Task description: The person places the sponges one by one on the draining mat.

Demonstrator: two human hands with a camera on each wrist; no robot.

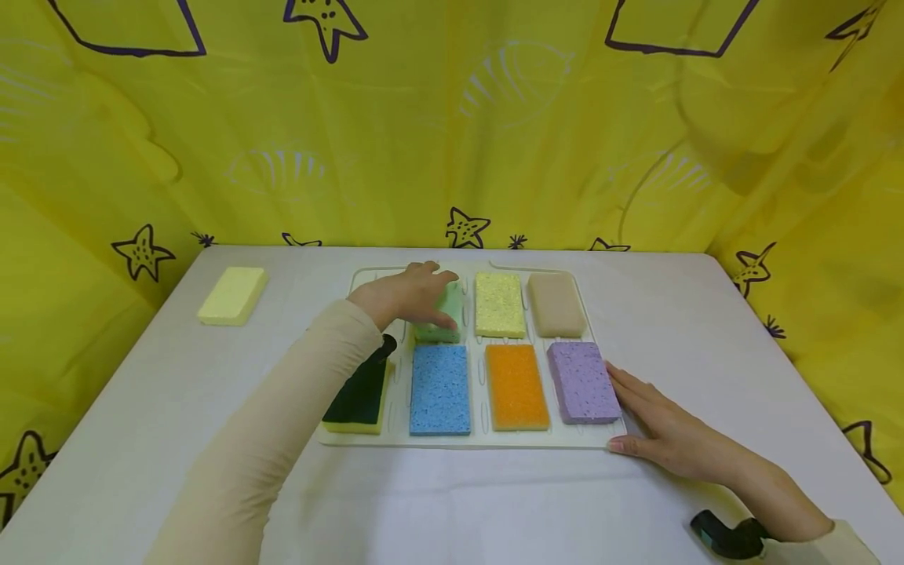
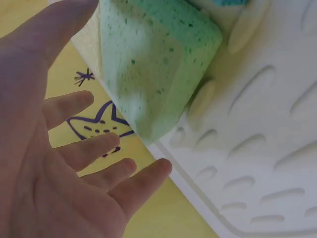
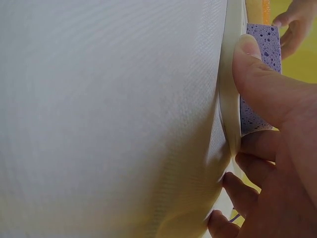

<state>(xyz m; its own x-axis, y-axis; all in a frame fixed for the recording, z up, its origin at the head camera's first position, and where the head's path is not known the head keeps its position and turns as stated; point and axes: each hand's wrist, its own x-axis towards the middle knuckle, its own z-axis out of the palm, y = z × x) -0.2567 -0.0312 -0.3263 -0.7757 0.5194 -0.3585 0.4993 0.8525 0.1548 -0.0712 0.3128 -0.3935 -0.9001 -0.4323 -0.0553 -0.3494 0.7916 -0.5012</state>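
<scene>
Head view: a white tray (image 1: 395,438) lies on the bench (image 1: 141,408), and the left hand (image 1: 406,297) reaches over its far row, thumb and fingers closed on the green sponge (image 1: 446,314), which sits tilted, one edge lifted off the tray. Just right of those fingers are a yellow sponge (image 1: 500,304) and a beige sponge (image 1: 556,304); nearer the person lie a blue sponge (image 1: 440,390), an orange sponge (image 1: 516,386) and a purple sponge (image 1: 582,382), and under the left forearm a dark sponge (image 1: 359,399). The right hand (image 1: 660,428) lies flat at the tray's near right corner, fingers straight and slightly apart, touching the rim just beside the purple sponge. Far left of the left hand, well apart from the tray, a pale sponge (image 1: 232,295) lies on the bench. Left wrist view: the thumb (image 2: 54,25) presses the side of the green sponge (image 2: 158,59), raised above the ribbed tray (image 2: 267,148); the other fingers (image 2: 91,148) are spread and straight here, and whether they touch the sponge cannot be told. Right wrist view: the thumb (image 3: 262,79) presses the tray's rim (image 3: 229,99) against the purple sponge (image 3: 260,44), the remaining fingers (image 3: 247,191) curled beneath the edge.
</scene>
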